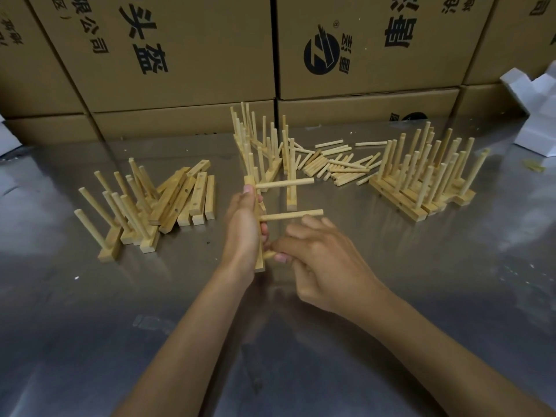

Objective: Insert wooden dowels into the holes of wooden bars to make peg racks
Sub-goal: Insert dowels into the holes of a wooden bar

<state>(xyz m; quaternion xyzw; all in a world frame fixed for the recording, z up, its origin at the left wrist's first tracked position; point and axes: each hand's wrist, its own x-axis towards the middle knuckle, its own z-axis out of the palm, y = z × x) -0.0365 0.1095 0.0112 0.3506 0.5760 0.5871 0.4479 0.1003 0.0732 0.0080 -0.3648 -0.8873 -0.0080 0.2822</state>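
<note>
— Grip: left hand [242,228] wrapped round pale square wooden bar [260,260], held upright at table centre, two round dowels [290,214] already jutting toward 3 o'clock.

— Right hand [323,260]?

— Pinched third short pale dowel [268,254] at lowest hole. Best kept square to bar, pushed straight toward 9 o'clock, twisted slightly; loose dowels [334,167] lay at 1 o'clock.

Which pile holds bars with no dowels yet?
The left pile: bare bars lying flat, holes showing. The other bars on the table carry dowels.
</note>
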